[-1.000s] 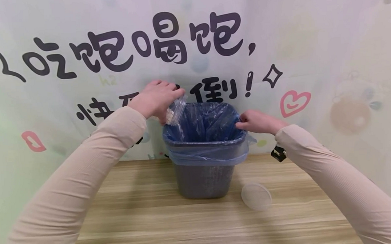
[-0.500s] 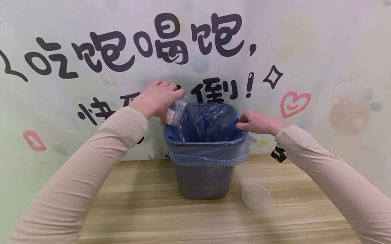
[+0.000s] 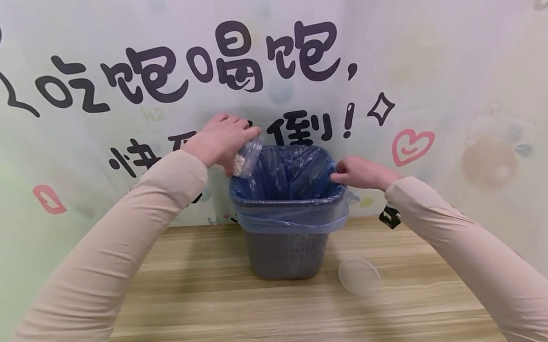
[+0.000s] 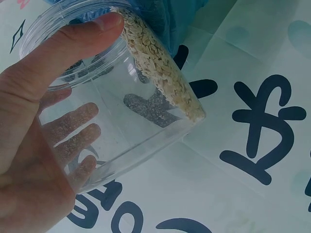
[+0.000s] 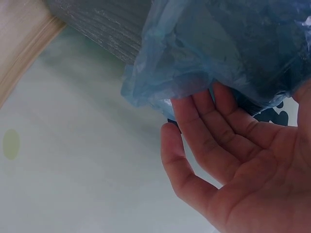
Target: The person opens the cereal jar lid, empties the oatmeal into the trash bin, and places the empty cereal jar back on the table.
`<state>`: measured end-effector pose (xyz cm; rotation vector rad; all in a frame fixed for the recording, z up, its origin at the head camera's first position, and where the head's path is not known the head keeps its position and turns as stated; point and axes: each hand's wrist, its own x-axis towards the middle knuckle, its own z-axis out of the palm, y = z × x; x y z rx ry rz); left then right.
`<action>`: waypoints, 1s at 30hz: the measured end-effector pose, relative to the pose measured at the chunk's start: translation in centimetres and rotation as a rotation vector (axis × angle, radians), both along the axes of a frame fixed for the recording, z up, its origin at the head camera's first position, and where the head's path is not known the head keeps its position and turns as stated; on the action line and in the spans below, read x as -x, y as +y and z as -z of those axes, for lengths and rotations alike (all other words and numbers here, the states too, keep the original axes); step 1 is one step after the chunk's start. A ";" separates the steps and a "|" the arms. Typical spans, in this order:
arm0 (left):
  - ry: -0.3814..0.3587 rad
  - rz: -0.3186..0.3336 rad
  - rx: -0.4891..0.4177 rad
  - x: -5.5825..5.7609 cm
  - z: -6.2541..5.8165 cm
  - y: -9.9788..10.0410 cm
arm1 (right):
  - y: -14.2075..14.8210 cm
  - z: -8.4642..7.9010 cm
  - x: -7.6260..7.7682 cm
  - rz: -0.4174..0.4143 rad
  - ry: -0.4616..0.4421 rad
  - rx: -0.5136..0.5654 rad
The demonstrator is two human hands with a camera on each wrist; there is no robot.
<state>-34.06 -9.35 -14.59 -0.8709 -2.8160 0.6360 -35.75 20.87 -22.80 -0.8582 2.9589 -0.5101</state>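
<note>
My left hand (image 3: 222, 140) grips a clear plastic jar (image 4: 131, 107) near its open mouth, thumb on one side and fingers on the other. The jar is tipped, its mouth over the left rim of the trash bin (image 3: 287, 254). Pale oat flakes (image 4: 158, 68) lie in a band along the jar's lower wall. A blue plastic bag (image 3: 294, 222) lines the bin and folds down over its rim. At the right rim my right hand (image 3: 358, 171) holds the bin through the bag; in the right wrist view its fingers (image 5: 204, 141) reach under the hanging bag edge.
A round translucent lid (image 3: 358, 276) lies on the wood-grain table (image 3: 192, 307), right of the bin's base. Close behind the bin stands a pale backdrop (image 3: 434, 57) printed with large dark characters.
</note>
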 end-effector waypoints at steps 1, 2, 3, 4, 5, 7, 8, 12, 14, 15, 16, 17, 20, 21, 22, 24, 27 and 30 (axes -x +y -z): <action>0.001 0.001 0.001 0.0 0.0 0.0 | 0.0 0.0 0.0 0.000 0.000 0.000; 0.001 0.002 0.002 0.0 0.0 0.0 | 0.0 0.0 0.0 0.000 -0.001 0.001; 0.000 0.004 0.004 0.0 0.0 0.0 | 0.0 0.0 0.0 0.001 -0.003 0.003; 0.000 0.005 0.008 0.0 0.0 0.1 | 0.0 0.0 0.0 0.004 -0.006 0.003; -0.001 0.004 0.013 0.0 0.0 0.1 | 0.0 0.0 0.0 0.005 -0.008 0.003; 0.000 -0.001 0.023 -0.1 0.0 0.2 | -0.1 0.0 0.0 0.007 -0.008 0.004; 0.001 -0.004 0.026 -0.1 0.0 0.3 | -0.1 0.0 0.0 0.006 -0.007 0.005; 0.013 -0.018 0.031 -0.1 0.0 0.3 | -0.1 0.1 0.0 0.007 0.000 0.005; 0.018 -0.019 0.030 -0.1 -0.1 0.3 | 0.0 0.1 0.1 0.012 -0.001 0.003; 0.019 -0.017 0.028 -0.1 -0.1 0.3 | 0.0 0.0 0.1 0.016 -0.003 0.003; 0.018 -0.015 0.024 -0.1 0.0 0.3 | 0.0 0.1 0.1 0.018 -0.005 0.002; 0.018 -0.014 0.022 0.0 0.0 0.2 | 0.0 0.1 0.1 0.019 -0.008 0.003; 0.016 -0.012 0.014 0.0 0.0 0.1 | 0.0 0.1 0.2 0.026 -0.019 0.009; 0.016 -0.012 0.010 0.0 0.0 0.1 | 0.0 0.1 0.2 0.026 -0.023 0.012; 0.016 -0.012 0.009 0.1 -0.1 0.0 | 0.0 0.1 0.3 0.025 -0.024 0.015; 0.015 -0.013 0.007 0.1 -0.1 0.0 | 0.0 0.1 0.3 0.025 -0.027 0.016; 0.008 -0.014 0.006 0.1 -0.1 -0.1 | 0.0 0.2 0.3 0.024 -0.028 0.012; 0.002 -0.017 0.006 0.1 -0.1 -0.1 | 0.1 0.2 0.4 0.023 -0.027 0.009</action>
